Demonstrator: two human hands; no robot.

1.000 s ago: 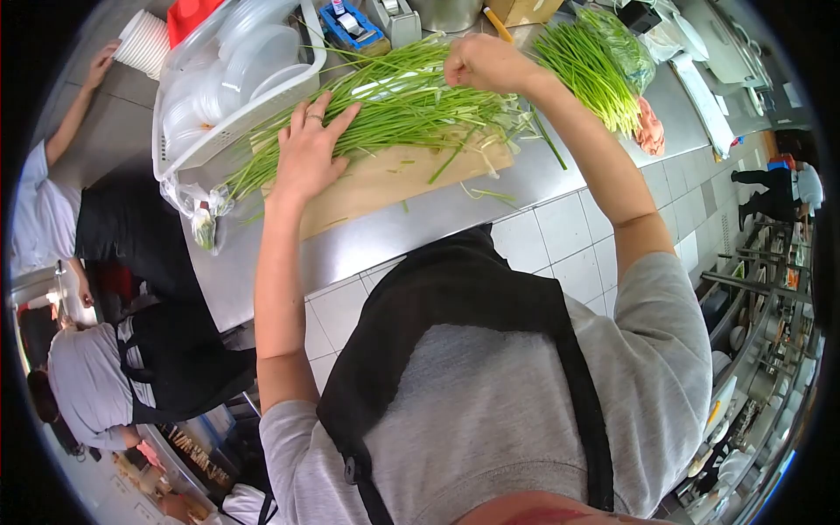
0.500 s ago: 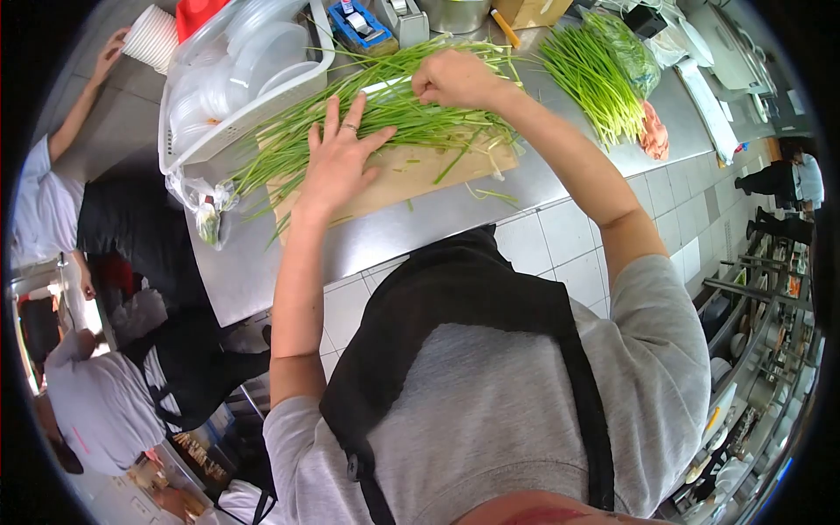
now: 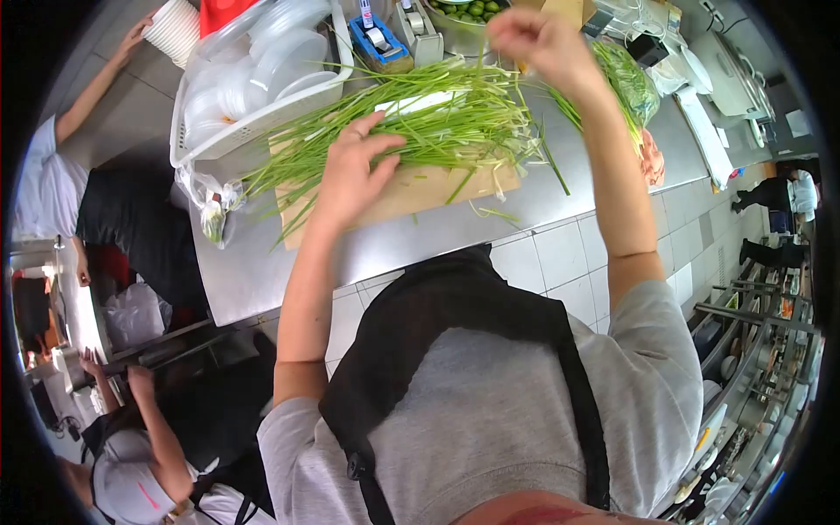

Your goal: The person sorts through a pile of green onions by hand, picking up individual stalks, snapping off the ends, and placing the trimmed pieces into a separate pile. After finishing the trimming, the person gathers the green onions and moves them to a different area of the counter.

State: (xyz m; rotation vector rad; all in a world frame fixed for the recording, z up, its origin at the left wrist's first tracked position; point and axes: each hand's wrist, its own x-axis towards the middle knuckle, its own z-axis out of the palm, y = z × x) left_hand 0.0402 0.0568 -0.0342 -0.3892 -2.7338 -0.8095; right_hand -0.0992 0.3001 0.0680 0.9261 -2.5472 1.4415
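Observation:
A loose heap of long green onions (image 3: 472, 131) lies across a brown cutting board (image 3: 411, 194) in front of me. My left hand (image 3: 354, 175) rests on the left part of the heap, fingers spread. Higher up and to the right, my right hand (image 3: 551, 54) is raised off the stalks near a metal bowl of small green fruit (image 3: 468, 12). Its fingers are curled together and slightly blurred; what they hold, if anything, I cannot make out. Part of a flat white strip (image 3: 422, 103) shows among the stalks.
A white basket of clear plastic lids (image 3: 262, 70) stands left of the board. Behind it are a blue tape dispenser (image 3: 378, 44) and a grey one (image 3: 420, 35). More green onions and a bagged bunch of greens (image 3: 626, 83) lie right. Co-workers stand left, one holding stacked white cups (image 3: 173, 33).
My right hand has lifted from the stalks and moved up and right. My left hand stays on the heap, its fingers bent more. The view has shifted slightly, bringing the green fruit into sight.

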